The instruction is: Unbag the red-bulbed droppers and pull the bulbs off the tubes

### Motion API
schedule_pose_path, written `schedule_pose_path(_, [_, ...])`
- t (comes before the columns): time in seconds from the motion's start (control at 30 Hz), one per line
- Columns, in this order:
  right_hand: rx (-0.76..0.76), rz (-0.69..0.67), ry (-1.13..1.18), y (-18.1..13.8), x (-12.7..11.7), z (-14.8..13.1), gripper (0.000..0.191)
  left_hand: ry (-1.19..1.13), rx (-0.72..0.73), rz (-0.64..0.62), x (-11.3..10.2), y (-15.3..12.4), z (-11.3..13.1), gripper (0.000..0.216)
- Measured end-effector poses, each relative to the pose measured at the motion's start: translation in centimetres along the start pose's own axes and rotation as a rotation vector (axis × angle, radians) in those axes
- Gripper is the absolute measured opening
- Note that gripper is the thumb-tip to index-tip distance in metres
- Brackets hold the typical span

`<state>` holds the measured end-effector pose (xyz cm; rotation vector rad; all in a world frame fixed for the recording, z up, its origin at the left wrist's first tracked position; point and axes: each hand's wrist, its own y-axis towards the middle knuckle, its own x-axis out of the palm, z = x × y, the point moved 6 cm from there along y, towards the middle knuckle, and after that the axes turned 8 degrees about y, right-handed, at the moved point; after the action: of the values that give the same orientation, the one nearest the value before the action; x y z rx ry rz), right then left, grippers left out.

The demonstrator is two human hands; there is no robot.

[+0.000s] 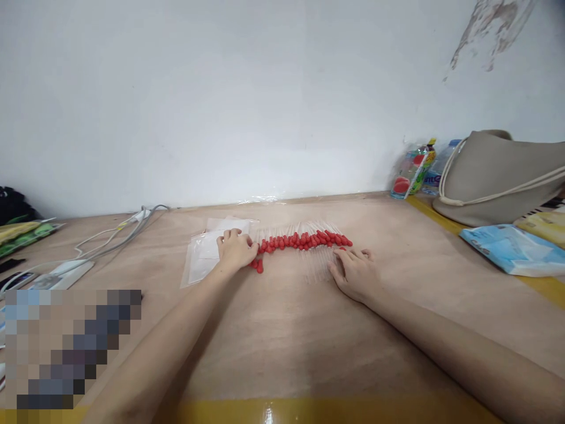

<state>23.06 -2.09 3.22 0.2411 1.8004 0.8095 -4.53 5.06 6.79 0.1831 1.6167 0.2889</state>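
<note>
A row of droppers with red rubber bulbs (304, 240) and thin clear tubes lies across the middle of the table. My left hand (236, 248) rests at the row's left end, fingers bent and apart. Beside its thumb side, a few more red bulbs (259, 266) poke out, their tubes hidden under the hand. More clear tubes (315, 268) lie in front of the row, towards my right hand (355, 272). That hand lies low over the table with thumb and fingers spread, and a bit of red shows at its fingertips. Clear plastic bags (200, 259) lie flat behind and left of my left hand.
A white wall (282, 106) rises behind the table (265, 341). At right are a grey bag (503, 176) with a cord, a drink pack (410, 171), a bottle (435, 171) and a blue tissue pack (514, 247). Cables (110, 235) and a power strip (66, 272) lie at left.
</note>
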Motion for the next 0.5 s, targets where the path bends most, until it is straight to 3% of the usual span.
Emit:
schedule_pose_path(0.1, [0.034, 0.014, 0.031, 0.0, 0.1, 0.4, 0.026, 0.03, -0.056, -0.153, 0.8, 1.2, 0.1, 0.035])
schedule_pose_path(0.23, [0.067, 0.023, 0.087, 0.1, 0.1, 0.9, 0.025, 0.025, -0.101, -0.225, 1.5, 2.4, 0.3, 0.032])
schedule_pose_path(0.5, [0.107, 0.035, 0.212, 0.2, 0.0, 1.4, 0.023, -0.069, -0.183, -0.197, 1.2, 3.0, -0.2, 0.026])
